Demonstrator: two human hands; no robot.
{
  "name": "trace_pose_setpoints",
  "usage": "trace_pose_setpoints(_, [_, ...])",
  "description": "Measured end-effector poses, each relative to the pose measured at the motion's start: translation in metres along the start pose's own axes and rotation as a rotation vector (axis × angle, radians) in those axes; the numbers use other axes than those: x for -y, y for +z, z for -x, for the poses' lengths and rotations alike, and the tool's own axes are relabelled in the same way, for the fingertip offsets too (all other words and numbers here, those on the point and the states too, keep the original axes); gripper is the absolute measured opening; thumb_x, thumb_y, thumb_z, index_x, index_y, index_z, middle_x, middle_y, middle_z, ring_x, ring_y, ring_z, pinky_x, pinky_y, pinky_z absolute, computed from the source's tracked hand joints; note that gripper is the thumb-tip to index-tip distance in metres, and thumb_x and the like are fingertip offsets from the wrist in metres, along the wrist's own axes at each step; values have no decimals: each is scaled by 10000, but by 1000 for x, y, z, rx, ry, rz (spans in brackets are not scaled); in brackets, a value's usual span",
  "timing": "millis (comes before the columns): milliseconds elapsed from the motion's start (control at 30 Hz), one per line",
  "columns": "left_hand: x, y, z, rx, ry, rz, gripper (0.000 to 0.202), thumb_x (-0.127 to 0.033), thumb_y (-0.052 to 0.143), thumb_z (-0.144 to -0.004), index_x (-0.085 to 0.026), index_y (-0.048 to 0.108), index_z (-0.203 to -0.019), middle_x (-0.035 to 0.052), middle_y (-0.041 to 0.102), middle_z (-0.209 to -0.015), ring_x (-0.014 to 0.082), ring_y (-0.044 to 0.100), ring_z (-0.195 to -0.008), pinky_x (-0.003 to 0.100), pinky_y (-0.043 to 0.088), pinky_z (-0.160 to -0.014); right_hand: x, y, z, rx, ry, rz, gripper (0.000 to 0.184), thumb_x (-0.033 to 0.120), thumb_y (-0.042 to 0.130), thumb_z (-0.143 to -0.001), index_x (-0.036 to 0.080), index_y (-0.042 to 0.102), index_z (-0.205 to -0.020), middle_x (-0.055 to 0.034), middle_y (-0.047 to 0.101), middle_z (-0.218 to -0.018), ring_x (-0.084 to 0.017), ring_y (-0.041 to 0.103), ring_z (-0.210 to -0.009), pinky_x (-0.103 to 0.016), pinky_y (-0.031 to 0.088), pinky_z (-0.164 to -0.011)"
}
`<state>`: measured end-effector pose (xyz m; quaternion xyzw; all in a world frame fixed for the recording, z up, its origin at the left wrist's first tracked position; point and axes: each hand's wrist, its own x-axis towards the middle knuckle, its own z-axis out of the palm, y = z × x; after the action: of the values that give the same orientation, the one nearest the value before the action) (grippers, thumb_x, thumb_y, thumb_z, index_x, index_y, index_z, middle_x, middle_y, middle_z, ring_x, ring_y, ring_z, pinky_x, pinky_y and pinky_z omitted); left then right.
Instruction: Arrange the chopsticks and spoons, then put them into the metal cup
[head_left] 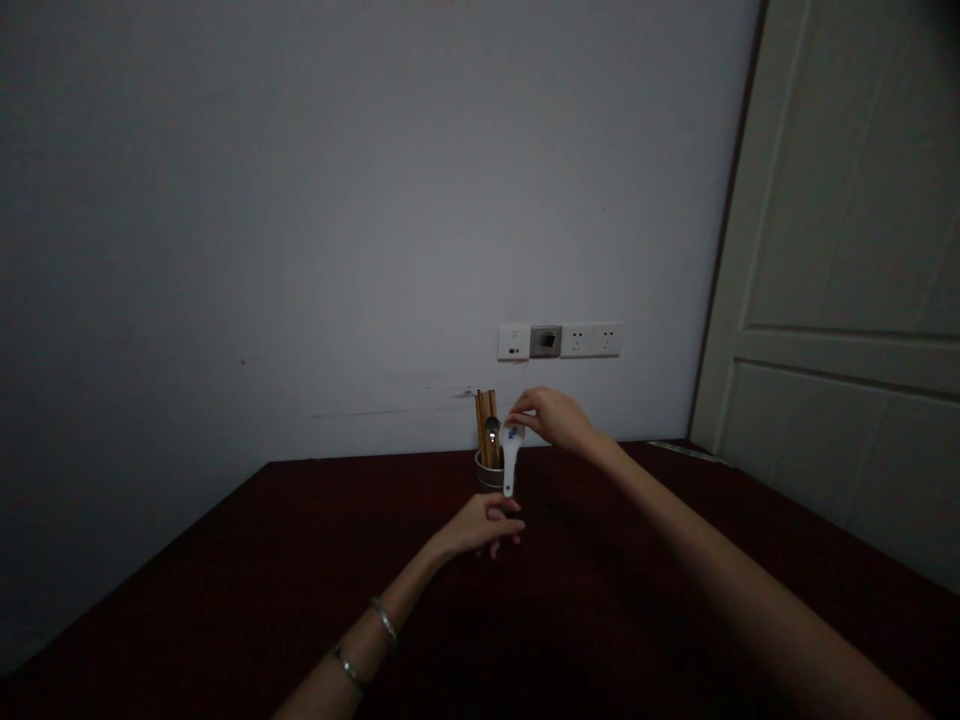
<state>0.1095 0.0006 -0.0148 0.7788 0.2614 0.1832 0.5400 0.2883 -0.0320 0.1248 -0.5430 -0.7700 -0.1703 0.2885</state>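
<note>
My right hand (551,413) pinches a white soup spoon (510,462) by its bowl, which bears a blue pattern. The spoon hangs upright with its handle pointing down. Just below the handle's tip is my left hand (484,523), fingers apart and curved, seemingly holding nothing. Behind the spoon stands a round holder (489,475), partly hidden by it. Several wooden chopsticks (483,425) and a metal spoon (492,430) stick up out of the holder.
The dark red tabletop (300,560) reaches back to a pale wall (337,200). Sockets and a switch (546,341) sit on the wall above the holder. A white panelled door (847,250) stands at the right. Two bracelets (385,620) circle my left forearm.
</note>
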Motion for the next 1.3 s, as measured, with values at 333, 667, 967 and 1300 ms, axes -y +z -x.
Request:
trace_pose_setpoints(333, [34,0,-5,22,-111,-89,351,-400,556,-683,-83,627,-816,14,612,-571,36,373,-359,171,254,-373,6,7,-54,38,-2,269,306,411,450,-831,222,672,-927,-70,528,-973,-150,514,-797,-227,316,-578])
trace_pose_setpoints(667, [42,0,-7,0,-52,-25,218,-276,526,-688,-93,626,-750,-25,557,-503,32,359,-341,170,255,-369,12,55,-35,228,14,257,244,360,503,-802,199,670,-877,-86,531,-1049,-176,513,-877,-225,361,-647])
trace_pose_setpoints(967, [42,1,-7,-23,-32,-38,210,-260,514,-693,-91,631,-738,-26,546,-498,31,348,-345,170,253,-375,14,73,-26,313,4,226,247,359,547,-770,187,676,-890,-117,510,-1060,-223,479,-977,-245,415,-683])
trace_pose_setpoints(1300, [39,1,-6,-40,-73,-58,219,-254,516,-675,-88,637,-750,-29,544,-493,37,344,-346,179,253,-378,18,79,-21,353,9,248,266,367,558,-758,154,672,-870,-139,503,-1066,-239,466,-1009,-257,432,-722])
